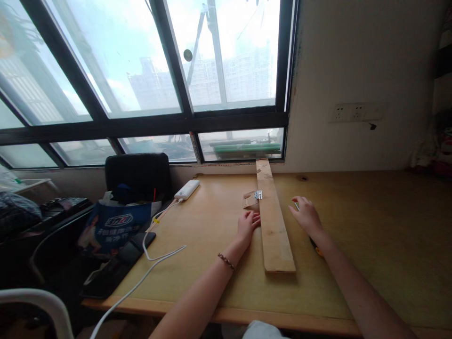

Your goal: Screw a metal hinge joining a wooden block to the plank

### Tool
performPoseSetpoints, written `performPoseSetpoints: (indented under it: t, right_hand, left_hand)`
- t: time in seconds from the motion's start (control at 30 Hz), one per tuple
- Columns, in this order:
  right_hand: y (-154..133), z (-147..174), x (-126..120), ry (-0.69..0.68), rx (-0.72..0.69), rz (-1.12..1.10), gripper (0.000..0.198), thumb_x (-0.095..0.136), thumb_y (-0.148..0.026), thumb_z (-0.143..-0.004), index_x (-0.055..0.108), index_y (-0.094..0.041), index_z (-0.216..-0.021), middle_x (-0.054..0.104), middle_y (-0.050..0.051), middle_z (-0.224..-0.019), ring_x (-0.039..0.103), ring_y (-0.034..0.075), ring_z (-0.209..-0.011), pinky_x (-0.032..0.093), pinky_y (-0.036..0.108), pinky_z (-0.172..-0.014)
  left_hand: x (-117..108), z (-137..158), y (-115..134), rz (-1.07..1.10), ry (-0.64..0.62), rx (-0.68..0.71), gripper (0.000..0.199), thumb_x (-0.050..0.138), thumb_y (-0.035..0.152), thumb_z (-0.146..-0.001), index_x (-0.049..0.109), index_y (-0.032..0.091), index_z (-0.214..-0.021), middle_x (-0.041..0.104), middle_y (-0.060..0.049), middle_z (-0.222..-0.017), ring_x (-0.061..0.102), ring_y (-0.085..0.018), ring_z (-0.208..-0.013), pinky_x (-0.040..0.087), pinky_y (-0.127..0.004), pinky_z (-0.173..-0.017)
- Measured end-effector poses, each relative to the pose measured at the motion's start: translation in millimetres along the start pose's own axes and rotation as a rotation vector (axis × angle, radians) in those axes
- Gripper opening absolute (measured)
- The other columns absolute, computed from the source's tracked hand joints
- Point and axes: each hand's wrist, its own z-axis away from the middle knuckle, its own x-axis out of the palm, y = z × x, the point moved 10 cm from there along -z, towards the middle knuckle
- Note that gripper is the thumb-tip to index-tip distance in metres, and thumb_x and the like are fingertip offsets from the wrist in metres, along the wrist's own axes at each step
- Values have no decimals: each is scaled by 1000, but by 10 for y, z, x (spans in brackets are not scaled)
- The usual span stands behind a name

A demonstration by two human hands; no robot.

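Note:
A long wooden board [275, 226] lies lengthwise on the table, its far end at the window sill. On its left edge, toward the far end, sits a small metal hinge [259, 194]. A short piece of wood or cardboard [250, 200] lies against that hinge on the left. My left hand [248, 224] rests just nearer than this piece, fingers apart and touching the board's left edge. To the right of the board, my right hand [306, 215] is closed on what looks like a screwdriver [317, 248]. Its thin metal shaft shows at the fingers, and its orange and black handle emerges under the wrist.
On the table's left side are a white power strip [187, 189] and its white cable [158, 259]. A dark flat object [123, 263] lies at the left edge. Beyond stand a blue bag [113, 226] and a black chair [137, 172]. Wall sockets [349, 112] are at right.

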Motion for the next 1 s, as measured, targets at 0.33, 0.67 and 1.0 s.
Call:
performPoseSetpoints:
  t: [0.33,0.67,1.0]
  right_hand:
    - [616,561,-2,-422,400,272,35,45,-40,-78,64,-13,-87,64,18,-90,62,29,-82,41,32,-58]
    - [-201,578,220,-412,235,-965,39,53,-50,-74,62,-13,-76,61,4,-67,54,14,-60,39,22,-54]
    - [-944,948,203,-687,-56,-1060,40,47,-50,-81,64,-13,-75,66,5,-64,63,18,-59,50,28,-55]
  left_hand:
    - [447,882,970,-823,-58,1028,19,42,13,-83,57,18,-92,58,-7,-87,54,-16,-83,45,-30,-75]
    - [1090,1602,736,-1391,-467,1561,44,35,8,-86,43,20,-127,50,-8,-128,34,-20,-127,30,-41,-105]
    - [1073,1721,842,-1500,-458,1635,17,42,16,-87,57,15,-80,57,-3,-67,55,-14,-69,44,-33,-81]
